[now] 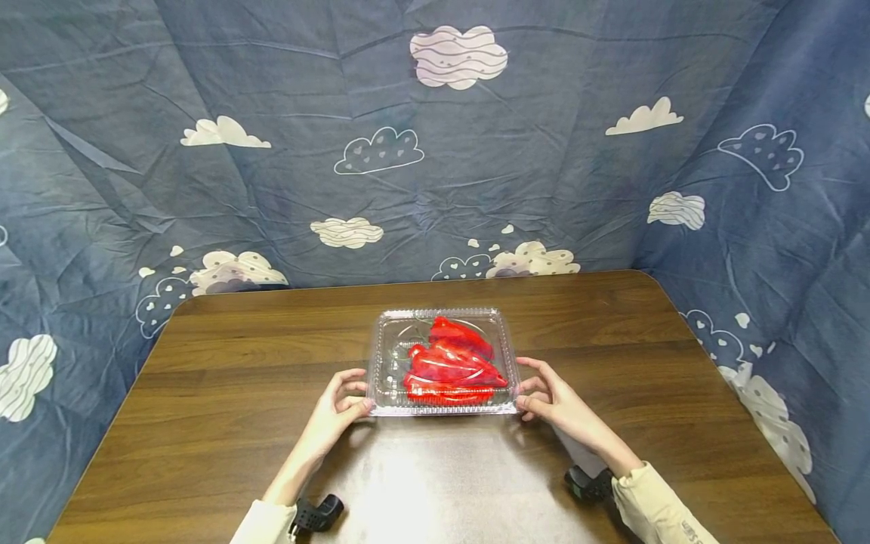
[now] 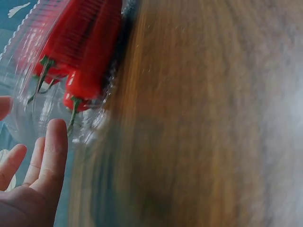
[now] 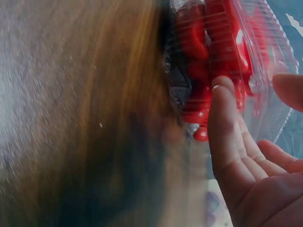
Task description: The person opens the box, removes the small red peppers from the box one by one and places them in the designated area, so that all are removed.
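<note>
A clear plastic box (image 1: 394, 378) with a ribbed rim is at the middle of the table in the head view. Inside it lie several red peppers (image 1: 451, 363); their green stems show in the left wrist view. My left hand (image 1: 336, 404) holds the box at its left side, thumb at the near corner. On the opposite side my right hand (image 1: 553, 400) grips the box with the thumb by the near right corner. Both wrist views show fingers (image 2: 54, 146) close to the box's end walls. Whether the box's underside touches the table cannot be told.
The brown wooden table (image 1: 238, 363) stretches out on both sides of the box. A blue cloth (image 1: 292, 196) printed with white clouds hangs behind and to the sides. Black wrist-worn devices (image 1: 319, 514) sit by the cream sleeves (image 1: 655, 499).
</note>
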The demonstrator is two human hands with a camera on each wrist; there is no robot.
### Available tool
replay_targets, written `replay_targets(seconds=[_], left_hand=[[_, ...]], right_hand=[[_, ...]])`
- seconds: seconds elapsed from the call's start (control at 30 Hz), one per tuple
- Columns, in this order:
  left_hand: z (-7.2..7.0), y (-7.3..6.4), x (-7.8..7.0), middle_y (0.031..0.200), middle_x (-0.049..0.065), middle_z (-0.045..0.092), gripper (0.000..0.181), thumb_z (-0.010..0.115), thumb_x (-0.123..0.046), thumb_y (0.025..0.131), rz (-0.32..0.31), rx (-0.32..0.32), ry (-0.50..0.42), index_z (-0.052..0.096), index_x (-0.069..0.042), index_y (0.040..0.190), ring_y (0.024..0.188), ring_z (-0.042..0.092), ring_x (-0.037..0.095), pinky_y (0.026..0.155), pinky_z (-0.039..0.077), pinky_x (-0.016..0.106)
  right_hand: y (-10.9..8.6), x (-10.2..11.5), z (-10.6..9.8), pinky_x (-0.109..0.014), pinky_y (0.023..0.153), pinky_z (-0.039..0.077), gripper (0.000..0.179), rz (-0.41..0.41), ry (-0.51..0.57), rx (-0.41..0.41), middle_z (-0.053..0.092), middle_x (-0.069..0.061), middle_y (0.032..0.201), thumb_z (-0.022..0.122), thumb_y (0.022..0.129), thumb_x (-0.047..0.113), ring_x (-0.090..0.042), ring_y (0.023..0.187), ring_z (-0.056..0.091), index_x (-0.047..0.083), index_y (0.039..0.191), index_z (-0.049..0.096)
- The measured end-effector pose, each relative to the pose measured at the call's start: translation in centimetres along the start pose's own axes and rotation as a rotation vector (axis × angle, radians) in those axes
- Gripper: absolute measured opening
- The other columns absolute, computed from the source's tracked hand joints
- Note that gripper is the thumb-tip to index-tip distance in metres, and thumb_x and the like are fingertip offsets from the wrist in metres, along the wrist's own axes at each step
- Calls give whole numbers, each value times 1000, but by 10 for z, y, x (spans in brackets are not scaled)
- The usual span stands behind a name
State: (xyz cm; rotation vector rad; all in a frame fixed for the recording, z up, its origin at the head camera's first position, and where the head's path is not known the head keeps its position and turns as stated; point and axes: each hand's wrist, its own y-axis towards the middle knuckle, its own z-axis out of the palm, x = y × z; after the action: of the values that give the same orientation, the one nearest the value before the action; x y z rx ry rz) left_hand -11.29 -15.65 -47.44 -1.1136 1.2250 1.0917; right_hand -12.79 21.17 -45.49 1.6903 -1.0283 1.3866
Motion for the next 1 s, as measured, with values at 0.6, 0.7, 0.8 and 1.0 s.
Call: replay_targets(seconds=[0.6, 0.7, 0.8, 1.0], left_hand=[[8, -2, 3, 93, 6, 56, 42, 56, 10, 81, 10, -29, -139, 42, 9, 121, 69, 62, 12, 67, 57, 30], [9, 0, 0, 93, 7, 55, 43, 56, 11, 82, -24, -44, -166, 43, 10, 123, 70, 61, 13, 67, 56, 30], [9, 1, -2, 93, 8, 55, 42, 55, 12, 83, -53, -50, -175, 44, 12, 123, 74, 60, 13, 68, 55, 27], [7, 2, -5, 98, 8, 56, 43, 56, 10, 86, -69, -20, -179, 44, 13, 127, 81, 62, 13, 76, 55, 28]], right_hand=[[7, -1, 8, -23, 60, 54, 47, 105, 183, -72, 58, -16, 85, 51, 87, -10, -14, 66, 61, -17, 126, 27], [9, -2, 7, -22, 60, 54, 44, 112, 196, -72, 59, -14, 86, 51, 87, -10, -13, 66, 62, -18, 124, 28], [11, -3, 7, -22, 60, 54, 42, 128, 215, -85, 60, -12, 87, 52, 88, -9, -13, 66, 62, -19, 122, 32], [11, 0, 8, -24, 64, 55, 40, 154, 254, -92, 60, -11, 88, 53, 89, -7, -12, 69, 63, -21, 122, 35]])
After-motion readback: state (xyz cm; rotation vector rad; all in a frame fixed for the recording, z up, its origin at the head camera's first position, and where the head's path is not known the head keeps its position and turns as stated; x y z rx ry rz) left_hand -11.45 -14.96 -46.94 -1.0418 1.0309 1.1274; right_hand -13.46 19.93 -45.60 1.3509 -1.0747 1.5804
